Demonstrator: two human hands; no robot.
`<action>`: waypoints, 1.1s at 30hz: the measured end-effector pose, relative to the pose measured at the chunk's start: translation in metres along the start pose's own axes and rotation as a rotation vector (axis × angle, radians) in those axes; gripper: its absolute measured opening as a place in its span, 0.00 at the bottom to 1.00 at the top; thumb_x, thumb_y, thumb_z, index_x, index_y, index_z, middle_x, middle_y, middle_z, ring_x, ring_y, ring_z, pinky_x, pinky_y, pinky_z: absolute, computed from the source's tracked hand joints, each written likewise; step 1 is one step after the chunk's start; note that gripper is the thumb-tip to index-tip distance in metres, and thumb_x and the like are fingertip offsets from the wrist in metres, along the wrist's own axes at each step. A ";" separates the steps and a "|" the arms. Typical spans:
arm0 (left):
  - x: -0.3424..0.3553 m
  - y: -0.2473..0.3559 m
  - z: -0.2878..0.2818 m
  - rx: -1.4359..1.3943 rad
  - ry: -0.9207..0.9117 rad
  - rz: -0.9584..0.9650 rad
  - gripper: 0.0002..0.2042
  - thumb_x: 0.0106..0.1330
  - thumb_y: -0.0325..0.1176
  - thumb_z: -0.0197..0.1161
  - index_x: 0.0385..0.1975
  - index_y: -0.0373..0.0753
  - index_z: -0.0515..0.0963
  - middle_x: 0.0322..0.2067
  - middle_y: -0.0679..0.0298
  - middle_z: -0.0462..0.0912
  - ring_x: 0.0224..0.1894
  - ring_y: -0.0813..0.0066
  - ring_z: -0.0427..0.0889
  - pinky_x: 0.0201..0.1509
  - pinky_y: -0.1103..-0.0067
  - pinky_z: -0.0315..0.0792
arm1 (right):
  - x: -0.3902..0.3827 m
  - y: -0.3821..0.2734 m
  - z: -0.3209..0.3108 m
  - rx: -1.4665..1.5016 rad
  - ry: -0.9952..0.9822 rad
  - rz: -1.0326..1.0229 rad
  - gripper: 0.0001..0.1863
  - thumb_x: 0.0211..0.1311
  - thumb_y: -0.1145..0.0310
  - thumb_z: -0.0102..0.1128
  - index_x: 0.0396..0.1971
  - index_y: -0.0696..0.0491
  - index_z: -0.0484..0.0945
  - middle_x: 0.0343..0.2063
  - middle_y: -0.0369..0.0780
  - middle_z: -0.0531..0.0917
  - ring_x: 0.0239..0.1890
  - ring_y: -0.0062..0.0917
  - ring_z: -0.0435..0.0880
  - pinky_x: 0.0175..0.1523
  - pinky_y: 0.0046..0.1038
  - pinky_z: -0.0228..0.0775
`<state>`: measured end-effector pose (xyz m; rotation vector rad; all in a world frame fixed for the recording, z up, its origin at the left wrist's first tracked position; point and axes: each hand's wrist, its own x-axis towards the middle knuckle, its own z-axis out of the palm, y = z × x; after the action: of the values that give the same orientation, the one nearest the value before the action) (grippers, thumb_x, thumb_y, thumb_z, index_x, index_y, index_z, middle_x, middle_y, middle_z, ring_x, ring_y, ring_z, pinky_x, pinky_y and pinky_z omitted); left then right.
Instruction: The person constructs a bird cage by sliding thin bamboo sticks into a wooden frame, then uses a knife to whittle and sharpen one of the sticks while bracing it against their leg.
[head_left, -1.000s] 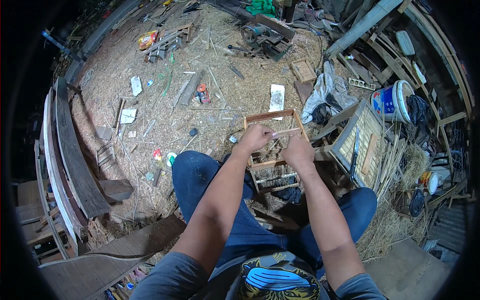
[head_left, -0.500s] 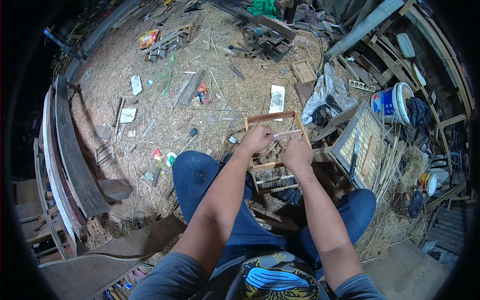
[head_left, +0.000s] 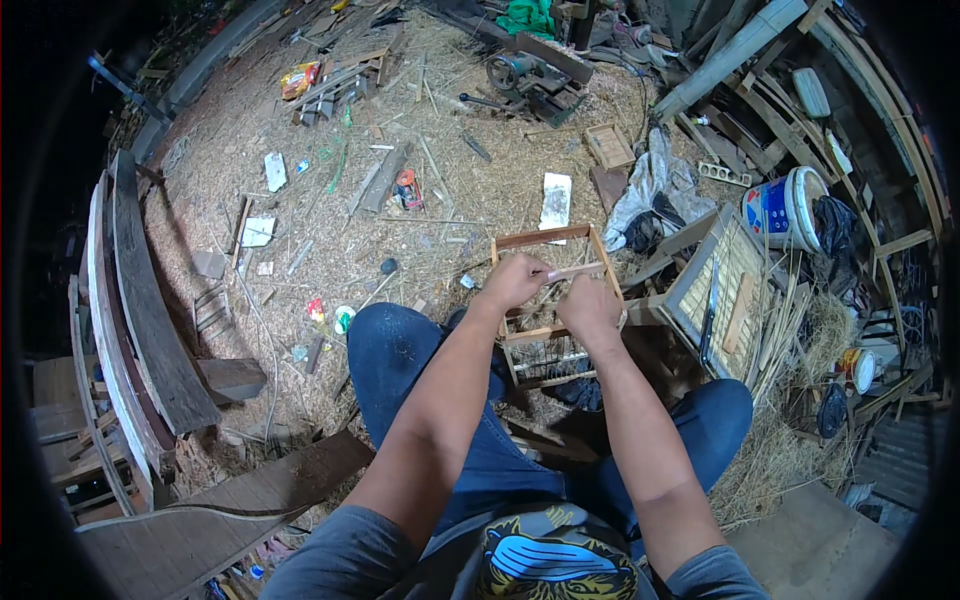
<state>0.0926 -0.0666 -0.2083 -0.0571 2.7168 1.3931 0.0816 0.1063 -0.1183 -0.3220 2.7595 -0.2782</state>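
Observation:
Between my knees stands a small open wooden frame, like a cage, with thin bars along its near side. My left hand is over the frame's left side, thumb and fingers pinched on a short, pale wooden strip. That strip points rightward across the frame's opening. Close by, my right hand is closed in a fist just below the strip's right end, at the frame's right side. Whatever lies inside those fingers is hidden by the back of the hand.
A slatted panel with a dark long blade-like tool on it leans at my right. Beyond it are a white and blue bucket and a grey sheet. Curved planks stand at left. Wood scraps and shavings litter the ground.
My right hand has shifted slightly left, toward my left hand. The left hand keeps its pinch on the strip, and the frame stays almost where it was.

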 end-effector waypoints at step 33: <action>0.005 -0.004 0.001 0.075 0.034 -0.086 0.10 0.71 0.38 0.70 0.46 0.43 0.92 0.37 0.46 0.90 0.41 0.48 0.91 0.47 0.61 0.82 | -0.014 -0.006 -0.016 0.102 -0.052 0.050 0.15 0.59 0.66 0.70 0.41 0.60 0.89 0.43 0.58 0.90 0.50 0.52 0.91 0.57 0.50 0.83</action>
<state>0.0878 -0.0680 -0.2130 -0.1919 2.7553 1.2785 0.0891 0.1066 -0.0976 -0.2297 2.6869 -0.3901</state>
